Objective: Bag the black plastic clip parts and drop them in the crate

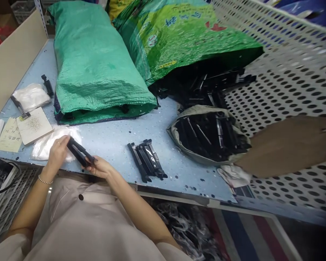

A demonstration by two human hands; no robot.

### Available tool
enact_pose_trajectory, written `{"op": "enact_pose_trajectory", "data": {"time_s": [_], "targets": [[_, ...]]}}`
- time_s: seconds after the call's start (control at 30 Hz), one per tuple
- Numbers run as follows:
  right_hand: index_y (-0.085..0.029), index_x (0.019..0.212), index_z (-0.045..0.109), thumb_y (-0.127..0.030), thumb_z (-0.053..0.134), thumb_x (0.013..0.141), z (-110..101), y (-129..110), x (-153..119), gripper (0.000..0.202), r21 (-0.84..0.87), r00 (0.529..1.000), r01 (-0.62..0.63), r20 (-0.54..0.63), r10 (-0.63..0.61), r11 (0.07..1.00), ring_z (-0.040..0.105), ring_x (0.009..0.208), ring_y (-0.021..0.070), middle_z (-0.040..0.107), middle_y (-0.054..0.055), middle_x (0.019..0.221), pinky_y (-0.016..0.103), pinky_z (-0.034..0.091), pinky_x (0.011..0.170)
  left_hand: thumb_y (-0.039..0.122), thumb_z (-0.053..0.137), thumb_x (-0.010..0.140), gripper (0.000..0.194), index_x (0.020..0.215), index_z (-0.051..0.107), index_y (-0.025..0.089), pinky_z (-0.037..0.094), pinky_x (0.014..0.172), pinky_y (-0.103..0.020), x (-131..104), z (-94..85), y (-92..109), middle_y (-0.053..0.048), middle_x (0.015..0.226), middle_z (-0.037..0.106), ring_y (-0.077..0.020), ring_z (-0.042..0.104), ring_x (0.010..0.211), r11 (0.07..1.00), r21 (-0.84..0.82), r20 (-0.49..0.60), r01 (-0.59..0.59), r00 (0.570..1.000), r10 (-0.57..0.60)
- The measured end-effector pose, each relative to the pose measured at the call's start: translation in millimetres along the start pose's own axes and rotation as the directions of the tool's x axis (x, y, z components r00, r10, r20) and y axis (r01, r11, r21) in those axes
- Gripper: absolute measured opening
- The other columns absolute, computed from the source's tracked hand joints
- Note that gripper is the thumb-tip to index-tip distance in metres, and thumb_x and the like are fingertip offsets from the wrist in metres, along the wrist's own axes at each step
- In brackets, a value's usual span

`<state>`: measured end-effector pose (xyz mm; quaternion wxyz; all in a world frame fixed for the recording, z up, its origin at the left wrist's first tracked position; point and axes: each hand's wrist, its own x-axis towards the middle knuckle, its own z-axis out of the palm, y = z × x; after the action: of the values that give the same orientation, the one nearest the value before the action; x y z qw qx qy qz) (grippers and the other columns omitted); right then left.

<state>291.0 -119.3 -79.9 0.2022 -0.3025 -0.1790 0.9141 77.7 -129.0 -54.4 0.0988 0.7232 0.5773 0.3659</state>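
Note:
My left hand [57,150] is closed on the upper end of long black plastic parts [78,151], which look like two or so pieces held side by side. At their lower end, the fingers of my right hand [100,168] grip them too. Just under my left hand lies a stack of clear plastic bags [42,146]. To the right, several similar black plastic pieces [147,159] rest in a small row on the blue tabletop [105,136]. What these parts belong to I cannot make out.
A green woven sack [95,58] and a printed green sack [184,40] spilling black parts lie behind. A grey cloth bag [198,156] of black parts stands right, beside a perforated white panel [301,79] and brown cardboard [290,145]. Left are a square block [34,127] and more bags [32,97].

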Motion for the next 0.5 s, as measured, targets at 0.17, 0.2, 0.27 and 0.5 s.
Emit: {"op": "enact_pose_trajectory", "data": {"time_s": [0.17,0.2,0.27,0.5], "targets": [[-0.020,0.106,0.062,-0.028,0.089,0.062,-9.4,-4.9,-24.9,0.053,-0.057,0.964,0.243,-0.094,-0.248,0.968,0.047,0.045,0.0062,0.056,-0.007,0.060,0.016,0.030,0.039,0.009,0.043,0.097,0.057,0.152,0.038,0.023,0.058,0.089,-0.044,-34.2,17.2,59.3,-0.015,0.136,0.061,-0.0255,0.066,0.112,0.903,-0.102,0.093,-0.418,0.899,0.427],[-0.024,0.121,0.058,-0.027,0.089,0.062,-12.4,-5.6,-36.1,0.067,-0.077,0.950,0.283,-0.115,-0.290,0.956,0.044,0.043,0.0059,0.054,-0.009,0.058,0.016,0.030,0.039,0.010,0.044,0.097,0.058,0.153,0.034,0.024,0.060,0.085,-0.043,-39.7,25.1,71.0,-0.015,0.135,0.062,-0.0247,0.067,0.107,0.880,-0.129,0.083,-0.457,0.879,0.469],[-0.032,0.142,0.044,-0.025,0.088,0.063,-20.5,-5.2,-61.5,0.090,-0.099,0.932,0.319,-0.144,-0.331,0.942,0.040,0.041,0.0059,0.052,-0.011,0.059,0.018,0.032,0.040,0.011,0.046,0.098,0.061,0.155,0.030,0.025,0.061,0.081,-0.040,-45.0,43.8,89.7,-0.015,0.130,0.065,-0.0230,0.069,0.102,0.848,-0.188,0.030,-0.495,0.860,0.509],[-0.036,0.138,0.045,-0.031,0.088,0.063,-59.1,4.5,-151.4,0.087,-0.165,0.751,0.518,-0.382,-0.538,0.840,0.053,0.050,0.0095,0.058,-0.007,0.071,0.019,0.039,0.042,0.007,0.042,0.098,0.058,0.153,0.035,0.026,0.059,0.098,-0.035,-27.0,114.8,127.1,-0.012,0.134,0.061,-0.0202,0.063,0.121,0.814,-0.420,-0.165,-0.400,0.916,0.365]]}}
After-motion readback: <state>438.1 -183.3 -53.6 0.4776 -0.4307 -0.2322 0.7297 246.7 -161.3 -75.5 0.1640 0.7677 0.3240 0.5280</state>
